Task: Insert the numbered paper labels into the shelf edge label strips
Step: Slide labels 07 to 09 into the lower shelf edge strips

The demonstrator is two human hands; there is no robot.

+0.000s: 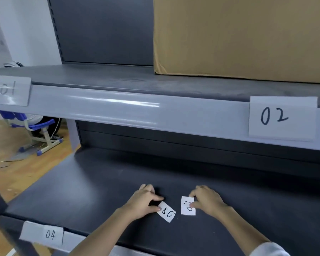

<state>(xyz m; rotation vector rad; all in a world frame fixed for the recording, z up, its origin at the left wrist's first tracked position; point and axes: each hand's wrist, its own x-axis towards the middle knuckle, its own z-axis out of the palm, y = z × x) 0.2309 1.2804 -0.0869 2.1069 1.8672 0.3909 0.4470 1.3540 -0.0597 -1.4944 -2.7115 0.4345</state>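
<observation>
Lower shelf [81, 191]: dark, bore two loose paper labels.
Left hand [143, 200]: fingers pinched the left label [167, 212].
Right hand [207, 200]: fingertips pinched the right label [187, 206], just beside it.

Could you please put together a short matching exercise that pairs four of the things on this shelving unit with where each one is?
Things:
1. label 01
2. label 02
3. label 04
4. cardboard box

Places:
A. on the top of the upper shelf, at the right
B. left end of the upper shelf edge strip
C. front edge strip of the lower shelf
D. right part of the upper shelf edge strip

Pairs: 1-B, 2-D, 3-C, 4-A
</observation>
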